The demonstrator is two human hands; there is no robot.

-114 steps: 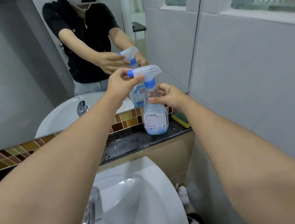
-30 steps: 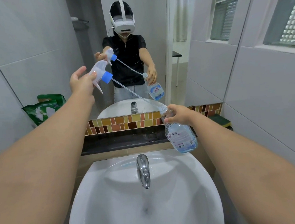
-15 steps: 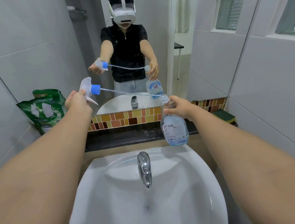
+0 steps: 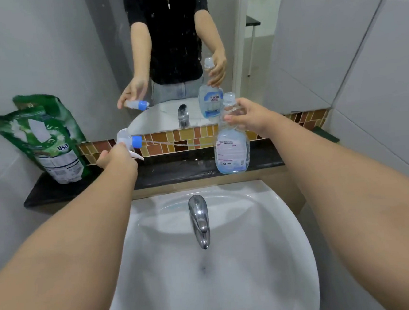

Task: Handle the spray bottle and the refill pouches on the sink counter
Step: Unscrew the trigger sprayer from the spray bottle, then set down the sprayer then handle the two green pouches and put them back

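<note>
A: How far along is this?

B: The opening step looks done. The spray bottle [image 4: 232, 150] stands upright on the desk [image 4: 170, 168], behind the sink [image 4: 207, 264] and to the right of the tap [image 4: 199, 220], and its neck is uncapped. The right hand [image 4: 249, 118] holds it just below the neck, fingers curled round it.

A: And the sprayer?

B: The trigger head [image 4: 129, 142] is off the bottle, held low over the desk to the left of the tap, its dip tube [image 4: 173, 143] trailing toward the bottle. The left hand [image 4: 116, 156] grips it; its fingers are mostly hidden behind the hand, so I can't tell their exact lie.

A: The refills?

B: The green refill pouches [image 4: 48, 140] lean against the wall at the desk's far left, well apart from the bottle and not yet touched. The bottle holds liquid only partway up.

A: So what's left?

B: I'd judge nearly everything: set the head down, open a pouch, pour, then screw the head back on.
</note>
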